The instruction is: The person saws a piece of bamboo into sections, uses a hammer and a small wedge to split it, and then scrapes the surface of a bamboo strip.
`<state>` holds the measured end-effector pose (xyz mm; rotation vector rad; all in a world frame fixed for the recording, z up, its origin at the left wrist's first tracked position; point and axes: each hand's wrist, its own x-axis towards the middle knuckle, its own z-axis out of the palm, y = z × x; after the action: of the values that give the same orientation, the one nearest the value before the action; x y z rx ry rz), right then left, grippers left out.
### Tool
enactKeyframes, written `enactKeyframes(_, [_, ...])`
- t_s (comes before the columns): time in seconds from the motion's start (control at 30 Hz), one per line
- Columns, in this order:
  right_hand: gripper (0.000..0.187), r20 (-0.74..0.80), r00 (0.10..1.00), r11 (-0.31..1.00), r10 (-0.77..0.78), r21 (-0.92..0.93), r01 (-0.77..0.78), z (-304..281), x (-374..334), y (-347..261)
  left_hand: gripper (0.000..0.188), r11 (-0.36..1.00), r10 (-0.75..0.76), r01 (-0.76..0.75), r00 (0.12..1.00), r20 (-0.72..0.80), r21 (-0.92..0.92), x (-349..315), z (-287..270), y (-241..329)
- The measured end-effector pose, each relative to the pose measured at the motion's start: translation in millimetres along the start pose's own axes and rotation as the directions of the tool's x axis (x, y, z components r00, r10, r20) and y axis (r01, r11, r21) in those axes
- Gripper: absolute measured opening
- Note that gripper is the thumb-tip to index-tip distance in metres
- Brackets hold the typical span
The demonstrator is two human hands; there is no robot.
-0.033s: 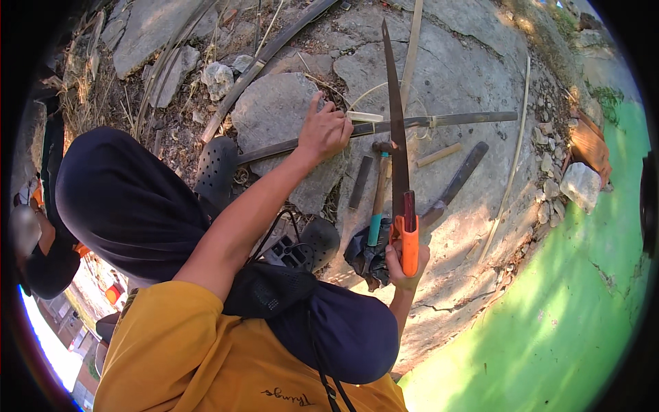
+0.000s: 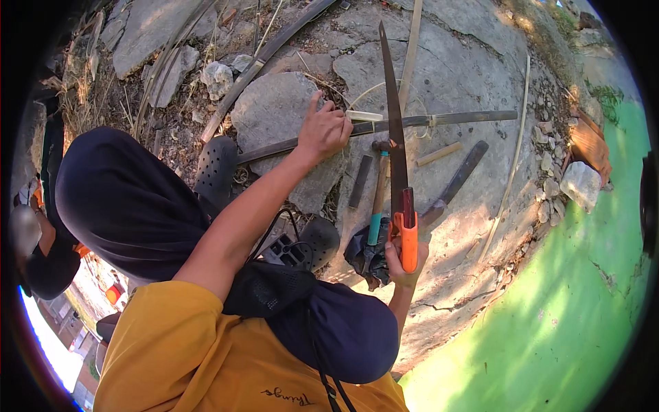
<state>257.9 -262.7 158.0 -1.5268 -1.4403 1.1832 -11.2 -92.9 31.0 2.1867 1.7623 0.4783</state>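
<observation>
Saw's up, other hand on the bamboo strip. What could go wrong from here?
1. The left hand presses the dark bamboo strip right beside the saw blade; a slip could likely reach the fingers.
2. The strip lies on uneven rock, so it may roll.
3. The hammer and loose strips crowd the right hand.

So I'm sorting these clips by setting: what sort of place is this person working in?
Most likely an outdoor work spot on rough ground, not a workshop. Cracked flat rock lies underfoot with loose stones and dry grass around. Split bamboo strips and a handsaw lie across it, in sunlight.
</observation>
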Motion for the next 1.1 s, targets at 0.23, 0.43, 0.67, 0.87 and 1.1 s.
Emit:
enactKeyframes(0.23, [0.018, 0.098, 0.995, 0.999, 0.032, 0.036, -0.035, 4, 15, 7, 0.043, 1.000, -0.014, 0.015, 0.999, 0.047, -0.020, 1, -3, 2])
enactKeyframes(0.43, [0.018, 0.180, 0.979, 0.993, 0.101, 0.037, -0.109, -5, 12, 8, 0.043, 1.000, -0.015, 0.016, 0.999, 0.029, -0.017, 0, -4, -1])
enactKeyframes(0.67, [0.019, 0.216, 0.976, 1.000, -0.004, -0.020, 0.009, 20, 63, 7, 0.040, 1.000, -0.011, 0.011, 0.996, 0.084, 0.004, 0, -3, 0])
enactKeyframes(0.87, [0.016, 0.222, 0.973, 0.995, 0.067, 0.063, -0.082, 4, 18, 20, 0.040, 1.000, -0.009, 0.007, 0.995, 0.099, 0.022, -1, -3, 2])
enactKeyframes(1.1, [0.023, 0.173, 0.985, 1.000, -0.012, -0.023, 0.016, 40, 75, 9, 0.040, 1.000, 0.002, -0.004, 0.996, 0.084, 0.030, 6, -3, 3])
